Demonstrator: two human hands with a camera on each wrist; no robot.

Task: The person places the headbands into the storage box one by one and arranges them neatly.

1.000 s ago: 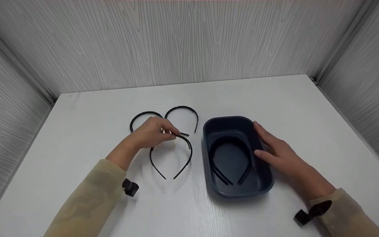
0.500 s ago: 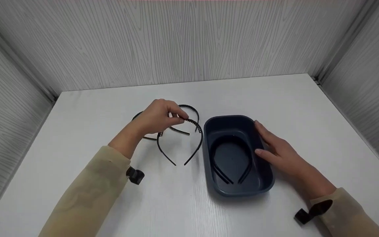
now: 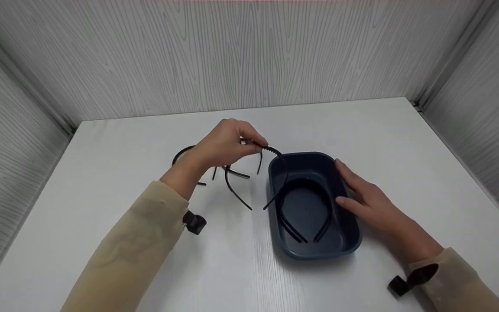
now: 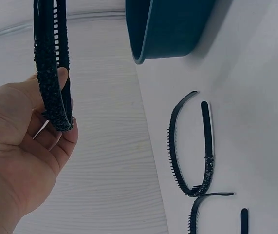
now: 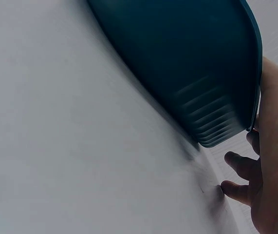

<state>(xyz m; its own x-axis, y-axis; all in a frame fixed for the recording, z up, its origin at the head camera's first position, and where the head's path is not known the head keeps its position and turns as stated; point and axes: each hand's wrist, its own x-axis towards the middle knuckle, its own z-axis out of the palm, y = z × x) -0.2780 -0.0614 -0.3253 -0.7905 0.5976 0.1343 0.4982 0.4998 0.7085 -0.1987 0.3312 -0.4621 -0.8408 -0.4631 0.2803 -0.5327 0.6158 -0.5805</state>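
My left hand pinches a black toothed headband by the top of its arc, its two legs hanging down. The right side of this headband overlaps the left rim of a dark blue plastic tub in the head view. My right hand holds the tub's right side, thumb over the rim and fingers along the outside. Inside the tub, black headbands lie nested, their ends toward me. Two more headbands rest on the table, one at the left and another beside it, partly hidden behind my left hand.
The white table is bounded by a grey wood-grain panel at the back and similar panels at both sides. Black camera mounts stick out from both sleeves.
My left hand has carried the headband up, away from me and to the right, from over the table to the tub's left rim. The right hand and tub stay in place.
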